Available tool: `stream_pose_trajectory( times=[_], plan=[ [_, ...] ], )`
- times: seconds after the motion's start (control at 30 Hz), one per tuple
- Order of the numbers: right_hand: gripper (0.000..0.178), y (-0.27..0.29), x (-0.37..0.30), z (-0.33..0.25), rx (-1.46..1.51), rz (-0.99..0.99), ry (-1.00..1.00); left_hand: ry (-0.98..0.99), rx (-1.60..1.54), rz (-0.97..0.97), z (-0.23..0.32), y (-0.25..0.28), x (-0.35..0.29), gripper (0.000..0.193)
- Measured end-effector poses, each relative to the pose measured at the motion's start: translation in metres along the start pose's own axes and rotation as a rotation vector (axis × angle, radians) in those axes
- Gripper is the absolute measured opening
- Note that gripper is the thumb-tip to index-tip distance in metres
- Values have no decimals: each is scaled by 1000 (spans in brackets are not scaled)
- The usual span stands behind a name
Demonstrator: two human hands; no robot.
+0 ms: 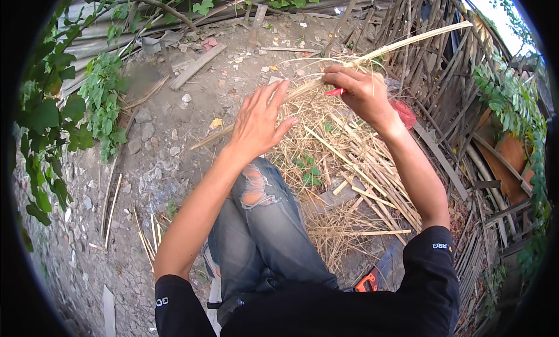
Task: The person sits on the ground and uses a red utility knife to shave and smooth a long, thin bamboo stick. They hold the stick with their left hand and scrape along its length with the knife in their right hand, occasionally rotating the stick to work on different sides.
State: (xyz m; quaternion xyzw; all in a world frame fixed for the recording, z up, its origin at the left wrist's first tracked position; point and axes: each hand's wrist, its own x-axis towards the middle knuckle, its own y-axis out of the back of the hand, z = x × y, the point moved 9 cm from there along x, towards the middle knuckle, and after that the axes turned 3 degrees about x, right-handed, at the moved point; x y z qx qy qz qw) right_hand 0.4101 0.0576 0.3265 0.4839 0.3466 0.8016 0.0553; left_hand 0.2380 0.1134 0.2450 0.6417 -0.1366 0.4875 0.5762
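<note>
A long pale bamboo strip [413, 42] runs slantwise in front of me, from low on the left to high on the right. My left hand [259, 119] lies against its left part, fingers stretched out and thumb apart. My right hand [364, 95] is closed beside the strip, gripping a small red-handled tool [335, 92]; its working end cannot be made out. Thin curled fibres stand off the strip near that hand. Below both hands spreads a heap of straw-coloured shavings [297, 133], with several split bamboo strips [387, 191] on its right side.
A handsaw [368, 283] with an orange and black handle lies near my right side. Stacked sticks [407, 52] form a fence at the far right. A wooden board [198, 66] rests on stony ground at the far left, near leafy vines [102, 104]. My bent, jeans-clad legs [262, 232] are between my arms.
</note>
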Motion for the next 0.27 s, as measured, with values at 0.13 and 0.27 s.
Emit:
stream_pose_trajectory(
  times=[0.13, 0.27],
  plan=[
    [41, -24, 0, -22, 8, 21, 97, 165, -18, -165, -49, -30, -27, 63],
    [45, -21, -17, 26, -133, 64, 74, 176, 59, -190, -79, -12, -61, 66]
  ],
)
